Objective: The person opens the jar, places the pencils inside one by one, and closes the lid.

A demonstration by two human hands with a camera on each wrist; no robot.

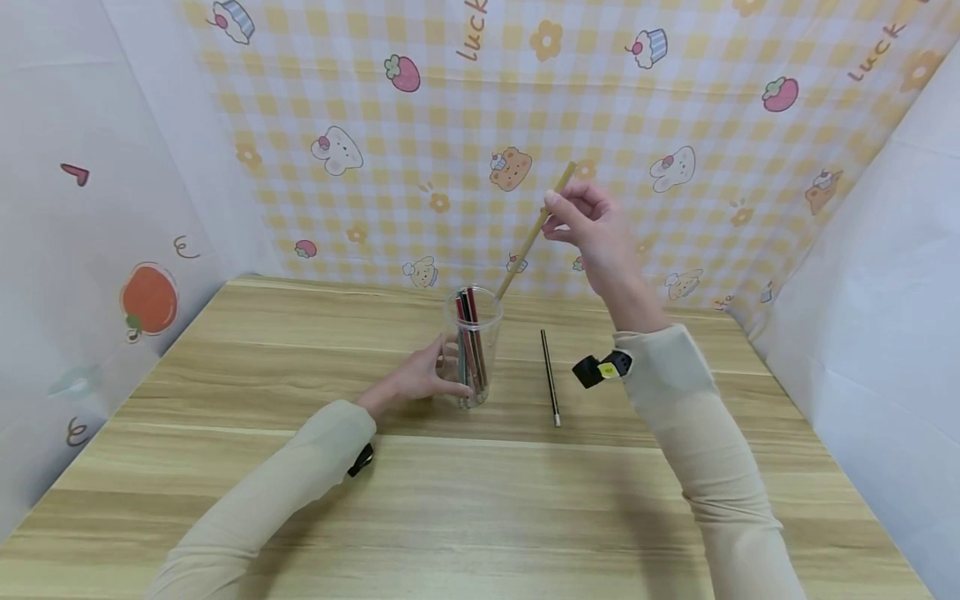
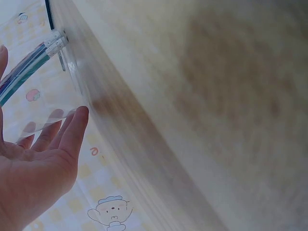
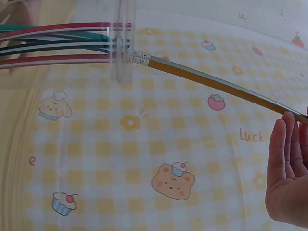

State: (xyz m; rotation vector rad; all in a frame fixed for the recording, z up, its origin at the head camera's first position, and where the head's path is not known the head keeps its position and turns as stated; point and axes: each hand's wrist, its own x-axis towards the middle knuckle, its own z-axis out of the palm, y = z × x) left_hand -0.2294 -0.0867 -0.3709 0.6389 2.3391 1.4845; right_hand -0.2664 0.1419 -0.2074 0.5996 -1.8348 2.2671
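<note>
Pencils (image 1: pixel 467 317) stand bunched in a clear cup (image 1: pixel 492 335), itself upright on the wood-grain table (image 1: pixel 450 517). From the cup's 8 o'clock, the left hand (image 1: pixel 416 377) holds its wall, thumb on the near side and spread fingers curving round the far side. Towards 2 o'clock, above the cup, the right hand (image 1: pixel 588 221) pinches a yellow pencil (image 1: pixel 532 237) between thumb and fingers, near its upper end. That pencil slants down to the rim, eraser end lowest; whether it is inside, I cannot tell. A black pencil (image 1: pixel 551 377) lies near the cup at 4 o'clock. At 12 o'clock hangs a checked cloth (image 1: pixel 412 167).
</note>
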